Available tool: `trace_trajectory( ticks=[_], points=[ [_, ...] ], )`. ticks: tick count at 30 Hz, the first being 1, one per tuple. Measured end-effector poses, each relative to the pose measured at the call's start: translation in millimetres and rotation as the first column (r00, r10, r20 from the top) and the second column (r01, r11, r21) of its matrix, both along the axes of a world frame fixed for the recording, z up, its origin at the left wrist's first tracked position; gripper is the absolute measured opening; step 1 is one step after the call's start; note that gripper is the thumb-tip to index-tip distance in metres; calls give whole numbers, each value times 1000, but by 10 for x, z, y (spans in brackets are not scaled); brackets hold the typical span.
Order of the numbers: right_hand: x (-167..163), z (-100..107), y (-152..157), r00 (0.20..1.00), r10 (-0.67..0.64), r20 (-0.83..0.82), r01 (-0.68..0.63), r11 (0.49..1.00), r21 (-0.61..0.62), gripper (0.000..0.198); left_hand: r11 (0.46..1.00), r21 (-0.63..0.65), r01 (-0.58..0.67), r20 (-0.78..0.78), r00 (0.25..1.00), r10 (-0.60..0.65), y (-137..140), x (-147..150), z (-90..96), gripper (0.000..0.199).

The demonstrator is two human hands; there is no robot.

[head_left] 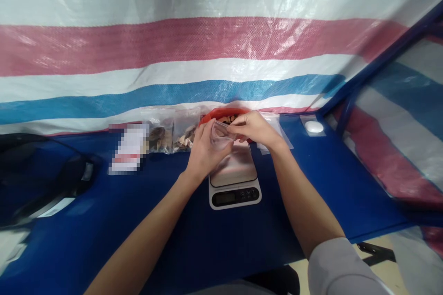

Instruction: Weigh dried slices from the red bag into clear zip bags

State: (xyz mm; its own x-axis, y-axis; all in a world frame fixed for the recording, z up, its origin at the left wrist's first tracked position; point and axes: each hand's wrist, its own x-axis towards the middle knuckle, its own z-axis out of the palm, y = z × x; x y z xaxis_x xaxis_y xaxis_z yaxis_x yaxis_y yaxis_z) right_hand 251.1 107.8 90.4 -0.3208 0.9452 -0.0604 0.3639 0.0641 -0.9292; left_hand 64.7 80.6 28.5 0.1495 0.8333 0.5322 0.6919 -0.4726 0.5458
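Hands [204,150] [256,130] touch a bag [220,132]; striped sheeting [207,39] backs the blue table [228,244].

Scale [238,179], clock centre: far end of pan hidden by left hand [204,150]; display reading illegible, button marks too small.
Held bag [221,136], 12 o'clock: contents unclear; whether right hand [254,128] pinches its rim or something small, cannot tell.
Red container [216,114], 12 o'clock: front hidden by hands and bag; pieces inside too small to identify.
Flat clear bags [275,124], between 1 and 2 o'clock: part-covered by right hand and wrist.
White-and-red item [128,150], 9 o'clock: pixelated, text lost.
Black object [67,184], 9 o'clock: blurred, cut by left edge.
White object [12,244], between 8 and 9: likewise.
Grey sleeve [341,265], 5 o'clock: cut by bottom edge.
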Motion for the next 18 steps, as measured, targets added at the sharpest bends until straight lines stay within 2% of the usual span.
trace_trajectory(
  ticks=[2, 5, 7, 9, 13, 18],
  points=[
    [31, -9, 14, 999, -8, 45, 5, 998, 64, 26, 999, 46, -15, 7, 1000, 15, 7, -4, -4, 66],
    [73, 14, 20, 983, -103, 153, 62, 966, 252, 22, 998, 59, -9, 2, 1000, 9, 13, -6, -4, 60],
    [75, 57, 1, 967, -174, 184, 96, 923, 372, 18, 1000, 27, 4, -11, 1000, -4, 12, -3, -8, 63],
    [47, 101, -34, 967, -163, 197, 62, 897, 437, 17, 1000, -22, 14, -30, 999, -14, 10, 3, -16, 70],
    [-53, 124, -94, 948, -14, 319, -137, 885, 445, 21, 997, -79, 21, -50, 998, -25, 12, 12, -33, 78],
    [-131, 76, -79, 869, -8, 495, -240, 868, 435, 19, 995, -89, 35, -60, 997, -40, 28, 6, -38, 75]
  ],
)
